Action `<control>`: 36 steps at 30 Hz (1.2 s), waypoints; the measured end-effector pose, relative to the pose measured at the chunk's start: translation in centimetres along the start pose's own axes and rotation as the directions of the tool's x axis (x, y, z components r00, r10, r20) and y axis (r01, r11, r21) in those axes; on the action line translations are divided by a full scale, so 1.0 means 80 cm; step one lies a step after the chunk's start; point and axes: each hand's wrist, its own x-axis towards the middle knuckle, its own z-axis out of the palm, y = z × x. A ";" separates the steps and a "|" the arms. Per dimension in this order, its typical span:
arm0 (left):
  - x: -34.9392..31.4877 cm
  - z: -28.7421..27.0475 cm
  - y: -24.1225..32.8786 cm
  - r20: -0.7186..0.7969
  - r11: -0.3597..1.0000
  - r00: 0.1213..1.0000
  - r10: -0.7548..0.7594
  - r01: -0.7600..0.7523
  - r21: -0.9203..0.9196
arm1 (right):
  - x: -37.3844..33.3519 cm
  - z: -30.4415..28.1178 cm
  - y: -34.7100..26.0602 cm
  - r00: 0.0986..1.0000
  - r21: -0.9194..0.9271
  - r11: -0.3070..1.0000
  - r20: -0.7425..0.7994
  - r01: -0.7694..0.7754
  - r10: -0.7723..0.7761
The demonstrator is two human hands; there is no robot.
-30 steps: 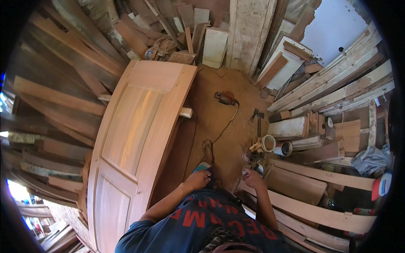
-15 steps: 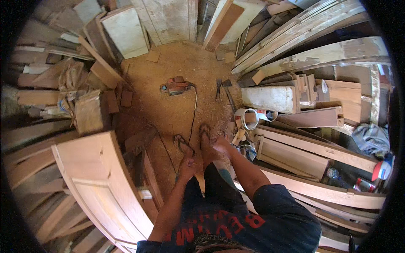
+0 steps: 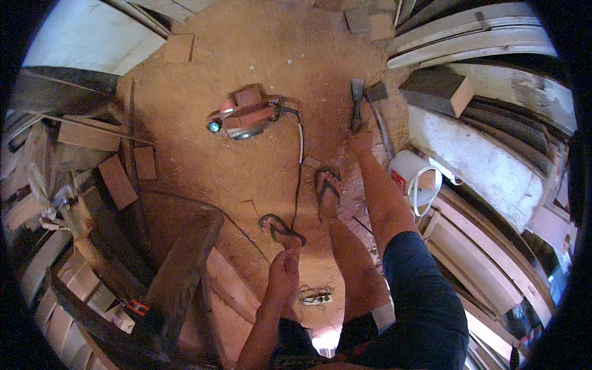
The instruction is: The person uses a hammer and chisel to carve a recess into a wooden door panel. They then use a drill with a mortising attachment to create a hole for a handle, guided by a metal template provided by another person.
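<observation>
Far to the right, my right hand (image 3: 360, 142) is closed round the lower end of a dark tool (image 3: 356, 98) with a flat, flared head; the tool lies on the floor or just above it. Close beside it rests a hatchet-like tool (image 3: 381, 114) with a dark head and a curved handle. My left hand (image 3: 285, 266) hangs in front of my left shin, its fingers curled in, and nothing shows in it. A red electric planer (image 3: 251, 116) sits on the dusty floor left of both tools, its black cord running toward my feet.
A white bucket (image 3: 414, 179) stands right of my forearm. Boards and a wooden block (image 3: 436, 92) are stacked along the right. Timber offcuts (image 3: 117, 180) and a dark beam (image 3: 185, 277) crowd the left. Tangled wires (image 3: 316, 295) lie between my legs.
My right hand has moved forward from near my right foot to the dark tool, taking hold of its end. My view has tipped lower and closer to the floor. My left hand stays low.
</observation>
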 end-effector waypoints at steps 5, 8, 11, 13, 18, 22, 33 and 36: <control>0.096 -0.020 0.060 -0.022 0.983 0.992 0.124 -0.119 0.139 | -0.034 -0.010 -0.029 0.941 0.438 0.879 0.336 -0.189 0.035; 0.175 -0.006 0.131 -0.005 0.766 0.907 0.421 -0.353 0.537 | -0.098 -0.038 0.001 0.834 0.562 0.827 0.448 0.017 -0.322; 0.232 0.007 0.223 0.200 0.296 0.681 0.705 -0.538 0.789 | -0.144 -0.205 -0.109 0.538 0.556 0.371 0.827 -0.743 -0.162; 0.267 0.017 0.256 0.382 0.046 0.514 0.768 -0.639 0.768 | -0.172 -0.261 -0.129 0.501 0.558 0.346 0.830 -0.754 -0.246; 0.297 0.010 0.267 0.574 0.161 0.689 0.443 -0.691 0.705 | -0.088 -0.156 -0.029 0.785 0.737 0.553 0.579 -0.390 -0.218; 0.253 -0.047 0.255 0.397 0.481 0.836 0.378 -0.544 0.687 | -0.006 -0.052 0.091 0.991 -0.263 0.959 -0.115 -0.101 0.073; 0.044 -0.101 0.190 -0.066 0.825 0.997 0.044 0.001 0.565 | 0.004 -0.173 -0.095 0.809 0.763 0.306 0.586 -0.569 0.042; -0.029 -0.109 0.252 -0.080 0.851 0.981 0.177 -0.112 0.513 | -0.054 -0.258 -0.101 0.721 0.678 0.260 0.680 -0.688 0.135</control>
